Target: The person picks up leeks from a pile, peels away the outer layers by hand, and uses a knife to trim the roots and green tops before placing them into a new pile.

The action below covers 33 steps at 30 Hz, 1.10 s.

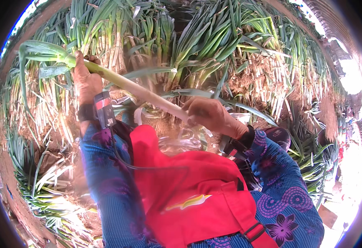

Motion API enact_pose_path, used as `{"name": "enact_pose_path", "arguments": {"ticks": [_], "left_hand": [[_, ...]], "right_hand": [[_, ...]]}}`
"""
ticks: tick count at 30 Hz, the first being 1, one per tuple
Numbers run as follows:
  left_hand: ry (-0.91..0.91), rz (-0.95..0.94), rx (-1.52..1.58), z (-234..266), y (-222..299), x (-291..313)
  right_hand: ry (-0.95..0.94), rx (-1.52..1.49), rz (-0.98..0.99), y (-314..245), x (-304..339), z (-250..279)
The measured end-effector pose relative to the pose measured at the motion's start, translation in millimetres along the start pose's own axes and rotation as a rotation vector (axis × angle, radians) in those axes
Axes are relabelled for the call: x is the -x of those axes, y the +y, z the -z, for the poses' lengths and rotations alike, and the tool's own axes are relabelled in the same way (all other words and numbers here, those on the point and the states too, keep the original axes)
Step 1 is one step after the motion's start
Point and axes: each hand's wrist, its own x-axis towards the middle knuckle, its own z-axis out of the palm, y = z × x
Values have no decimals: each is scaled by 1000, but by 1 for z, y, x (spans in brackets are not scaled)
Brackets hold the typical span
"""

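Note:
A long, thick green onion [141,91] slants across in front of me, its leaves at the upper left and its white root end at the lower right. My left hand [88,80] is wrapped round the stalk just below where the leaves fan out. At the white end, my right hand [214,113] is closed with its fingertips pinched on the stalk's tip. The root end itself is partly hidden by those fingers.
Upright bunches of green onions [205,37] stand packed in a wide arc ahead. Loose stalks [61,206] lie on the ground at the left, with leafy ones [313,161] at the right. Clear plastic [183,143] and dry scraps are below my hands, beyond my red apron [197,177].

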Motion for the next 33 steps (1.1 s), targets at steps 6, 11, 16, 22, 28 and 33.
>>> {"name": "enact_pose_path", "arguments": {"ticks": [6,11,16,22,28,33], "left_hand": [[-1,87,-53,6,3,-2],[3,116,-79,17,11,-2],[-82,-226,-591,42,7,-15],[-69,125,58,-11,-26,33],[-143,204,143,-37,-29,55],[-182,154,114,-33,-52,67]], "right_hand": [[43,-58,86,-16,16,-7],[-163,140,-58,-11,28,2],[-447,562,-781,102,93,27],[195,300,-569,33,1,26],[254,302,-180,32,-31,-15],[228,130,-340,36,-25,-43]]}}
